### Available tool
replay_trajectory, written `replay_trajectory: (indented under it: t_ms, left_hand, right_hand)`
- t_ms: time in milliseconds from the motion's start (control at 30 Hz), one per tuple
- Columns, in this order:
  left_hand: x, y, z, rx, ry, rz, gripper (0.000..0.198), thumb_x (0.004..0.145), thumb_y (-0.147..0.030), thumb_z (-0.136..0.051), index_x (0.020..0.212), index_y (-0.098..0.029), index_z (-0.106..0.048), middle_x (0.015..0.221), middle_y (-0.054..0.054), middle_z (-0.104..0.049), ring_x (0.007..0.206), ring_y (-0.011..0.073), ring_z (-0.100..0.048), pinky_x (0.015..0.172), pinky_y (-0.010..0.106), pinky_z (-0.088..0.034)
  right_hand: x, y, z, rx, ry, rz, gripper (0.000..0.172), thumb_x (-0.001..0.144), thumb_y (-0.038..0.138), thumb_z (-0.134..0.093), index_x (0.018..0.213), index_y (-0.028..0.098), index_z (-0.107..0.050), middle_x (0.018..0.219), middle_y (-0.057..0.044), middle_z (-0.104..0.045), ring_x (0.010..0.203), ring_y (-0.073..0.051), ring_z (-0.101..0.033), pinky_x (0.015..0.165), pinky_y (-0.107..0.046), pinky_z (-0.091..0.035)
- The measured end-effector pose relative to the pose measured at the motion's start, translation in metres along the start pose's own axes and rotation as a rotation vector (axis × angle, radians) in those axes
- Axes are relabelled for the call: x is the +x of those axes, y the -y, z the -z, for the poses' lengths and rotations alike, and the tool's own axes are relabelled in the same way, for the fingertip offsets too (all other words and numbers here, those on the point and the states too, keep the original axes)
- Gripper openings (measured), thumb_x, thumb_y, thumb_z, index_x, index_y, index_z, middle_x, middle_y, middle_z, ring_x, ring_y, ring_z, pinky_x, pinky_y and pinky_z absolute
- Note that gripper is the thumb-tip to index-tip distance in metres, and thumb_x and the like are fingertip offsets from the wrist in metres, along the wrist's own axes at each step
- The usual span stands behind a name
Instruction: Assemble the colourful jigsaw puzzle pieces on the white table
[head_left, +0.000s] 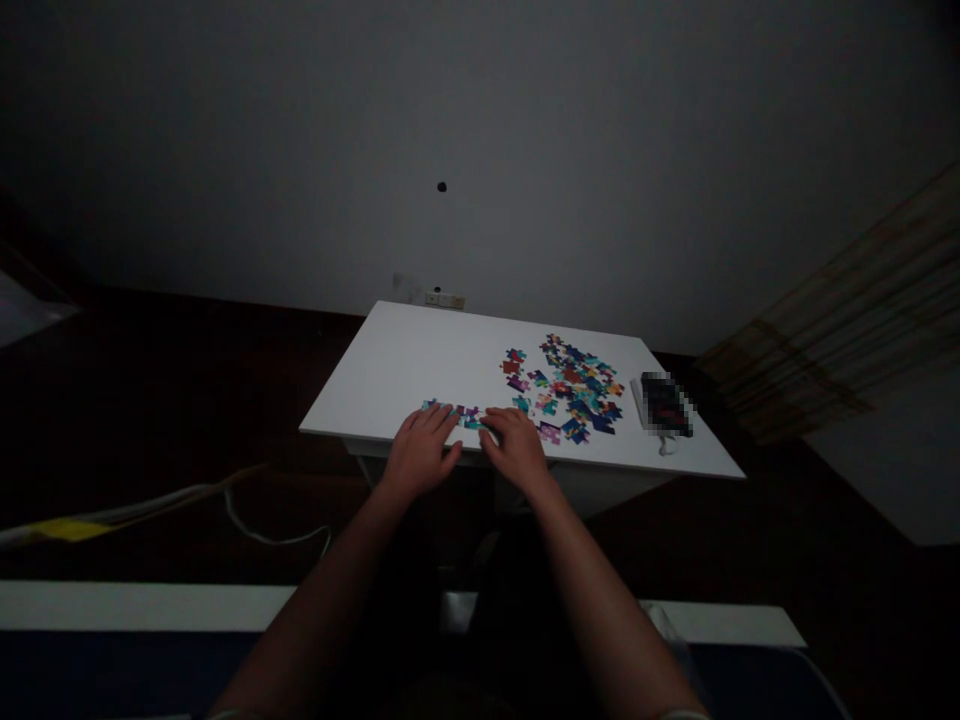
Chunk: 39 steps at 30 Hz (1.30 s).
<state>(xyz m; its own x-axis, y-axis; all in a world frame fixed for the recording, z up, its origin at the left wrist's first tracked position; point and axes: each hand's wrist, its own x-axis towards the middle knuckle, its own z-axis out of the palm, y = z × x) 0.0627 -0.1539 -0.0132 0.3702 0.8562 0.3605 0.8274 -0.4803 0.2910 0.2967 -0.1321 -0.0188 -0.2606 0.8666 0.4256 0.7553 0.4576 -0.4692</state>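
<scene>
A short joined strip of jigsaw puzzle pieces (471, 416) lies along the near edge of the white table, partly covered by both hands. My left hand (424, 447) rests flat over the strip's left part, its fingers stretched out and its thumb apart. At the strip's right end, my right hand (517, 447) has bent fingers, with thumb and forefinger closed on a puzzle piece there. Just beyond and to the right of this hand, many loose puzzle pieces (574, 388) spread out in blue, purple, red and teal, some overlapping.
The white table (390, 355) stands near a grey wall with a socket (445, 300). A dark pixelated item (666, 405) sits at its right side. A pale cable (277, 540) runs at the lower left. A striped curtain (817, 330) hangs at the right.
</scene>
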Motion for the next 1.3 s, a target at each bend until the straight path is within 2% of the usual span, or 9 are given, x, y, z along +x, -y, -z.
replay_trajectory:
  t_ms: [233,467,667,1300]
  left_hand:
    - [0.002,-0.002,0.001,-0.019,0.009,0.03,0.053,0.106,-0.036,-0.062,0.159,-0.032,-0.06,0.166,0.01,-0.06,0.159,0.035,-0.049,0.131,0.059,-0.036]
    - [0.003,-0.009,0.0,-0.004,0.017,0.03,0.053,0.107,-0.037,-0.063,0.159,-0.029,-0.06,0.167,0.012,-0.06,0.159,0.037,-0.049,0.132,0.061,-0.035]
    - [0.002,-0.016,-0.003,-0.005,0.001,0.062,0.054,0.104,-0.034,-0.065,0.159,-0.033,-0.059,0.167,0.01,-0.06,0.159,0.0369,-0.048,0.132,0.063,-0.034]
    - [0.005,-0.018,0.005,0.028,0.047,0.051,0.051,0.105,-0.035,-0.067,0.155,-0.029,-0.062,0.164,0.013,-0.061,0.156,0.039,-0.051,0.131,0.063,-0.037]
  right_hand:
    - [-0.002,-0.001,0.0,-0.009,0.003,-0.003,0.028,0.104,0.032,-0.067,0.126,0.027,-0.083,0.139,-0.009,-0.078,0.131,-0.033,-0.064,0.119,-0.054,-0.047]
    - [-0.001,0.001,0.001,-0.003,0.004,0.003,0.029,0.105,0.032,-0.066,0.127,0.027,-0.083,0.14,-0.01,-0.077,0.132,-0.035,-0.063,0.119,-0.055,-0.047]
    - [0.0,0.002,0.002,-0.009,0.009,0.008,0.028,0.105,0.032,-0.065,0.125,0.026,-0.083,0.139,-0.01,-0.078,0.131,-0.034,-0.064,0.119,-0.054,-0.047]
    - [-0.002,0.0,0.001,-0.002,0.008,0.013,0.028,0.106,0.031,-0.065,0.127,0.026,-0.082,0.14,-0.01,-0.077,0.132,-0.035,-0.063,0.12,-0.054,-0.045]
